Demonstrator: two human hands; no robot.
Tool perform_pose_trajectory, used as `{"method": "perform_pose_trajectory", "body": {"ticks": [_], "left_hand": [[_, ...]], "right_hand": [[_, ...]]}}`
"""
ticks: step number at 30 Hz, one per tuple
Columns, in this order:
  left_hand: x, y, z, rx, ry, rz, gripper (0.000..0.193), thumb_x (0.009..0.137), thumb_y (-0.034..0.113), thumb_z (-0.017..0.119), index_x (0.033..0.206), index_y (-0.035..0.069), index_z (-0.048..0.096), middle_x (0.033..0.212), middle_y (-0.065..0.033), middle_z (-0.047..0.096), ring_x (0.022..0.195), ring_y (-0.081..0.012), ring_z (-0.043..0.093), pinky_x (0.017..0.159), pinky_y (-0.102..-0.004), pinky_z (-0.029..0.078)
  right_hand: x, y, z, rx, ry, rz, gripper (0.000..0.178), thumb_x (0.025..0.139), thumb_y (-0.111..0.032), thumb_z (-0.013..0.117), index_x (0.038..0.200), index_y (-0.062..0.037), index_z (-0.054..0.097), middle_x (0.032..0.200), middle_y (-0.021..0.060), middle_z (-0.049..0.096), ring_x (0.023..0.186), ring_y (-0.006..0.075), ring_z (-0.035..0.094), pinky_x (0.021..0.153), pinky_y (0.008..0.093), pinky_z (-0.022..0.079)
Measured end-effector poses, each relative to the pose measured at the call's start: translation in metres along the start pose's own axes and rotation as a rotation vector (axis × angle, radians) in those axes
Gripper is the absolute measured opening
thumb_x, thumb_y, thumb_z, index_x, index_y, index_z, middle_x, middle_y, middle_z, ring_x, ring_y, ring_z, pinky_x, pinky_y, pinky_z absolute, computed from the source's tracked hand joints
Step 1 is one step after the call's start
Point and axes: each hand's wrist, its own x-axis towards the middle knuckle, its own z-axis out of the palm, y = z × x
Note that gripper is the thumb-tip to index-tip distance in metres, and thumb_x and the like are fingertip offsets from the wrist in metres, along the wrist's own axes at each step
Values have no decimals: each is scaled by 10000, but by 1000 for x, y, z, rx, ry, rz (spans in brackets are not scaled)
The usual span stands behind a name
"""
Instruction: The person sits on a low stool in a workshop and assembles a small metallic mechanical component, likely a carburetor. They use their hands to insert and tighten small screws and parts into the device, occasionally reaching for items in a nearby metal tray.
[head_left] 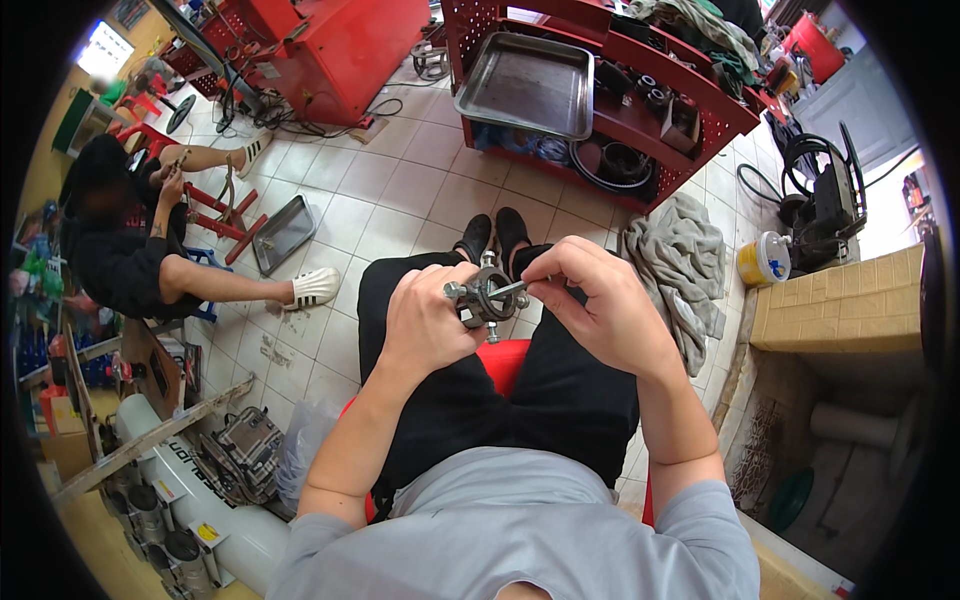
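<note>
Over my lap, my left hand [424,318] is closed around a round grey metal part [468,312], a ring with several bolts sticking out of its rim. The part faces up and to the right, and its centre opening shows. My right hand [606,308] pinches a thin metal rod [508,291] between thumb and fingers. The rod's far end reaches across the ring's opening; whether it touches the inside I cannot tell. My left fingertips are hidden behind the part.
A red tool cart [690,165] with a metal tray [530,85] stands ahead. A grey cloth [678,270] lies on the right floor beside a yellow-and-white bucket [763,259]. At left another person [125,235] sits near a floor tray [284,235]. A white tank [190,480] is lower left.
</note>
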Motion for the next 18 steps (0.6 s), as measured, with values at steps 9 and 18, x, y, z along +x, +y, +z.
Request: {"method": "perform_pose_trajectory", "body": {"ticks": [9, 18], "left_hand": [[1, -1, 0, 35, 34, 28, 360, 532, 135, 770, 845, 105, 595, 722, -47, 613, 722, -265, 597, 656, -379, 435], [1, -4, 2, 55, 62, 42, 394, 503, 118, 762, 859, 94, 596, 716, -54, 610, 725, -271, 598, 645, -382, 430]], "right_hand": [[3, -10, -13, -38, -80, 259, 290, 804, -100, 737, 1057, -28, 617, 879, 108, 638, 780, 217, 637, 694, 327, 512], [0, -6, -4, 41, 62, 71, 189, 826, -143, 734, 944, -30, 640, 716, 80, 623, 629, 213, 611, 591, 319, 474]]}}
